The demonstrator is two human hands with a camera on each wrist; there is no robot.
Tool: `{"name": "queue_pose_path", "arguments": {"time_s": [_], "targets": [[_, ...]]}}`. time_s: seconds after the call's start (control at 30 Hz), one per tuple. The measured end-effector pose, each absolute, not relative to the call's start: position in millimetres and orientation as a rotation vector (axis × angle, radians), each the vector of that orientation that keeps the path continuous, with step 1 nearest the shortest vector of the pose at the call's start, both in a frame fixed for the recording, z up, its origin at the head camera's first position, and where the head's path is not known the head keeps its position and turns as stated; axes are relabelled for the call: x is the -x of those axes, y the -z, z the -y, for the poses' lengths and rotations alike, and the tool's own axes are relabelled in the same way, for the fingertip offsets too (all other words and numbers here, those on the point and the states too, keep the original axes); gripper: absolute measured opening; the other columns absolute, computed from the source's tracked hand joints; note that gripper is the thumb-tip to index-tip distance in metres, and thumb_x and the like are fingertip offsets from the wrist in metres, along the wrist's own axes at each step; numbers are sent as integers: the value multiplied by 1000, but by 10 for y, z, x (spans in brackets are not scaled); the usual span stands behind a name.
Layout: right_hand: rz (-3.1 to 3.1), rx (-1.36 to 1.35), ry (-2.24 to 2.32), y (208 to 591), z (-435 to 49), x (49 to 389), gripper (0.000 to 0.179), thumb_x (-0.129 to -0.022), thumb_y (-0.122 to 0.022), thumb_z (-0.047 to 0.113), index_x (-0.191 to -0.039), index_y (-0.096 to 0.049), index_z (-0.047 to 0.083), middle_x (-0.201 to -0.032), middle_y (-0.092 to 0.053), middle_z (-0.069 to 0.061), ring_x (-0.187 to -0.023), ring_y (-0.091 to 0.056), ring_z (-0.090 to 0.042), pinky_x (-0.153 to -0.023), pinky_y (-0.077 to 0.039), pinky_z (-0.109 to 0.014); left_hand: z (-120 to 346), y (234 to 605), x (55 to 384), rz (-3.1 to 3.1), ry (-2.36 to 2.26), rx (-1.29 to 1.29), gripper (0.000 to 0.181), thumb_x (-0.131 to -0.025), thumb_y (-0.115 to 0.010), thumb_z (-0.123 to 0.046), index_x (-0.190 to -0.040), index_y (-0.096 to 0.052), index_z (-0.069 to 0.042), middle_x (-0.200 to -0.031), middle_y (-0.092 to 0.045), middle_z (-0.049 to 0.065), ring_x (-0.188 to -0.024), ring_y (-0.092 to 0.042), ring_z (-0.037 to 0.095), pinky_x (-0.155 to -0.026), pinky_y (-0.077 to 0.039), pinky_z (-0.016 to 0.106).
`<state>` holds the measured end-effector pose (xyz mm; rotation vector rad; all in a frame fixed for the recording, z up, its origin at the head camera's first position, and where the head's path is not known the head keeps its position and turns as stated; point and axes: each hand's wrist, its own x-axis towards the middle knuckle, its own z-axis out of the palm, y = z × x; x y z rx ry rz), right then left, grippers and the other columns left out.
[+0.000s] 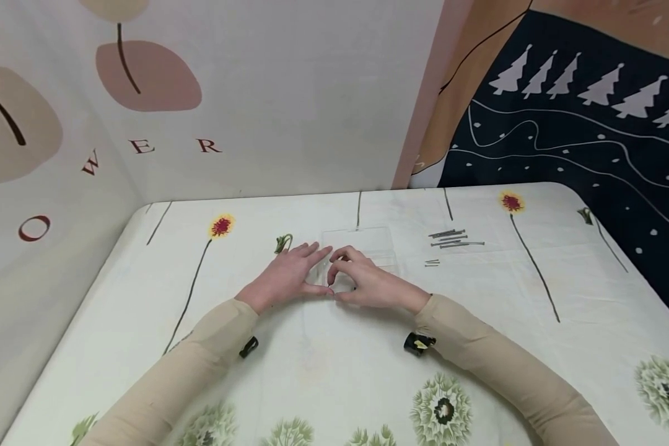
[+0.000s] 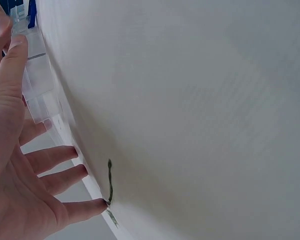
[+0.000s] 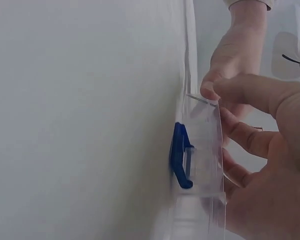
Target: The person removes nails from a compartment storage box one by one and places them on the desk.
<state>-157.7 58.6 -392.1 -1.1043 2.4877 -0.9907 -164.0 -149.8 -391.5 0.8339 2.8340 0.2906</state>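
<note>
A clear plastic compartment box (image 1: 359,238) lies on the table with its lid laid back. In the right wrist view a blue latch (image 3: 179,157) shows on its near wall. My left hand (image 1: 292,272) lies at the box's left end, fingers spread, thumb stretched to the near left corner. My right hand (image 1: 368,282) arches over the box from the right, index finger bent down toward the thumb at that corner. The two thumbs nearly meet. A tiny dark spot shows by the right index fingertip; I cannot tell whether the fingers pinch something.
Several long grey nails (image 1: 451,238) lie in a loose pile right of the box. A few short nails (image 1: 432,262) lie just in front of them. The tablecloth (image 1: 312,371) is white with printed flowers. Fabric hangings (image 1: 306,111) rise behind the table.
</note>
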Motion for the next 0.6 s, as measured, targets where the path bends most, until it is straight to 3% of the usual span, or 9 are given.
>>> {"name": "queue_pose_path", "arguments": {"time_s": [0.3,0.6], "targets": [[-2462,1064,981,3903,-530,1590,10,-87,-71,11,-93,-63,14,-129,-46,-12,-120,-43,-29,-100,-33,-53,1497,3925,1633,-2836,-310,-849,88,-80,-71,-55,-148,-40,-10,-147,-38,25,-134,-35,44,-100,-33,64],[-2435,1019,937,3884,-485,1613,5,-91,-67,17,-94,-64,14,-127,-49,-11,-119,-43,-28,-95,-32,-47,1496,3914,1638,-2861,-271,-853,88,-79,-72,-56,-147,-42,-9,-145,-41,25,-132,-38,43,-98,-38,61]]}}
